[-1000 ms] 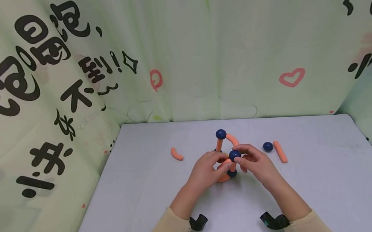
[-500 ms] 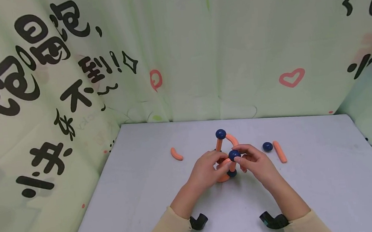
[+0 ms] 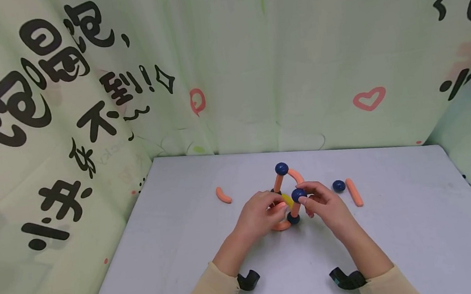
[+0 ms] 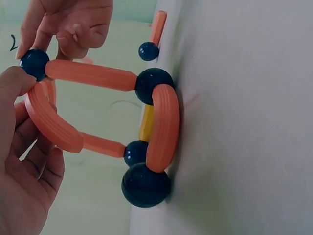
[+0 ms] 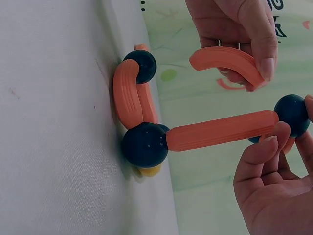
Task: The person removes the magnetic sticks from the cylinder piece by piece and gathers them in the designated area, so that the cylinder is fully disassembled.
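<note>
A frame of orange sticks and dark blue balls, like a magnetic building set, stands on the table (image 3: pixel 188 267). My right hand (image 3: pixel 327 204) pinches its near upper ball (image 3: pixel 298 195), which tops an upright straight stick (image 5: pixel 222 130). Thumb and fingers of my left hand (image 3: pixel 257 216) pinch a curved orange stick (image 5: pixel 225 58); in the right wrist view a gap separates it from that ball. Below, another blue ball (image 4: pixel 146 185) and a curved stick (image 4: pixel 165 128) lie at table level, with a yellow stick (image 3: pixel 286 201) behind. A far ball (image 3: pixel 281 168) tops the back of the frame.
A loose curved stick (image 3: pixel 224 195) lies left of the frame. To the right are a loose blue ball (image 3: pixel 338 186) and a straight orange stick (image 3: pixel 354 192). Printed curtains (image 3: pixel 236 70) enclose the table's back and sides.
My left hand has drawn back slightly left from the near upper ball with the curved stick, uncovering the yellow stick. The frame's upper balls and my right hand have shifted slightly.
</note>
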The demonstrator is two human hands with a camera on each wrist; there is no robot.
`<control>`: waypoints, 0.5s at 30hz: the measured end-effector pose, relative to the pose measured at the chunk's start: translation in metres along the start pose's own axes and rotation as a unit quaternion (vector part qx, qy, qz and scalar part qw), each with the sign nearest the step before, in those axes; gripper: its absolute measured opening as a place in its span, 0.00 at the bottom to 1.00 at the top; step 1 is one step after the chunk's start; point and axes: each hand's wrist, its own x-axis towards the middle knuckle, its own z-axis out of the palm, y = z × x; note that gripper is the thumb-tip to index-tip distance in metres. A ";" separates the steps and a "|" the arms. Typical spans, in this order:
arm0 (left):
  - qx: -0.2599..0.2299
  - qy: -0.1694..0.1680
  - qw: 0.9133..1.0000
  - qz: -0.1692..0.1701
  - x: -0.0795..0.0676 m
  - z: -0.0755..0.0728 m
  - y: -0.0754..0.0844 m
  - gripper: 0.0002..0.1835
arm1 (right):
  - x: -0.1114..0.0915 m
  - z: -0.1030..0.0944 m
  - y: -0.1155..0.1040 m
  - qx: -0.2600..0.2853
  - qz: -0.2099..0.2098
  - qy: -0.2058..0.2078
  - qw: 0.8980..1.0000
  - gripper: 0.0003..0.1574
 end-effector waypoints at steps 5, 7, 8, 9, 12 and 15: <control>0.014 0.000 1.000 -0.015 -0.003 -0.002 -0.008 0.08 | 0.000 0.000 0.000 0.002 0.012 -0.001 1.000 0.26; 0.015 0.002 1.000 -0.021 -0.005 -0.003 -0.012 0.09 | 0.000 0.000 0.000 0.003 0.019 -0.002 1.000 0.26; 0.016 0.004 1.000 -0.025 -0.005 -0.003 -0.015 0.09 | 0.000 0.000 0.000 0.003 0.021 -0.003 1.000 0.27; 0.017 0.007 0.999 -0.027 -0.007 -0.004 -0.017 0.10 | 0.000 0.000 0.000 0.004 0.022 -0.003 1.000 0.27; 0.027 0.018 0.999 -0.032 -0.010 -0.006 -0.027 0.13 | -0.001 0.000 0.000 0.005 0.022 -0.006 1.000 0.27; 0.040 0.026 0.998 -0.041 -0.013 -0.007 -0.038 0.15 | 0.000 -0.001 0.000 0.002 0.024 -0.004 1.000 0.27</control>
